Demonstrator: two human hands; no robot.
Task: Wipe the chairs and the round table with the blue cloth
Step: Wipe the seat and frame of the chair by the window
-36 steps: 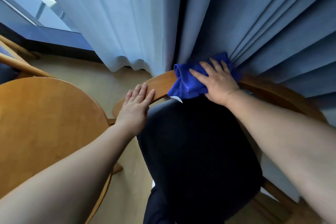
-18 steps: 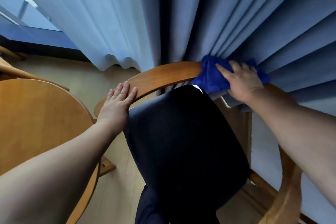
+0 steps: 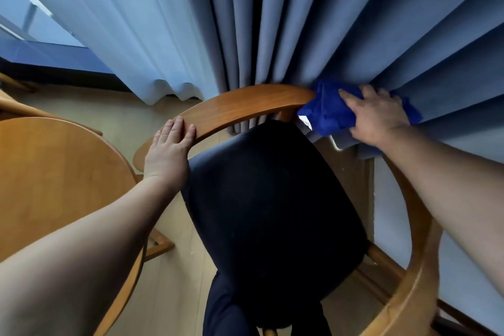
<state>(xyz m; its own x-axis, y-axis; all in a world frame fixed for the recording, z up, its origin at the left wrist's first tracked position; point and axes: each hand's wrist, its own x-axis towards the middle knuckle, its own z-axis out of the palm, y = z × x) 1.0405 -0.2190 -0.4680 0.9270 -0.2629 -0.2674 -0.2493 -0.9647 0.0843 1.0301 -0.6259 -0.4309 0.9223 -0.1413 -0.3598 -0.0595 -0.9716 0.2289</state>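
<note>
A wooden chair with a curved back rail (image 3: pixel 245 105) and a dark blue seat cushion (image 3: pixel 270 199) stands below me, close against the curtains. My right hand (image 3: pixel 376 114) presses the bunched blue cloth (image 3: pixel 327 113) onto the right part of the rail, fingers spread over it. My left hand (image 3: pixel 170 150) lies flat on the left end of the same rail, holding nothing. The round wooden table (image 3: pixel 54 172) is at the left, partly behind my left forearm.
Heavy blue curtains (image 3: pixel 354 22) hang right behind the chair and touch the rail; a sheer white curtain (image 3: pixel 122 22) hangs to their left. Part of another wooden chair (image 3: pixel 16 106) shows at the far left. Light wooden floor (image 3: pixel 174 281) lies between table and chair.
My right hand has slid the blue cloth rightward along the chair's back rail, from near its middle to its right part. My left hand has stayed on the rail's left end.
</note>
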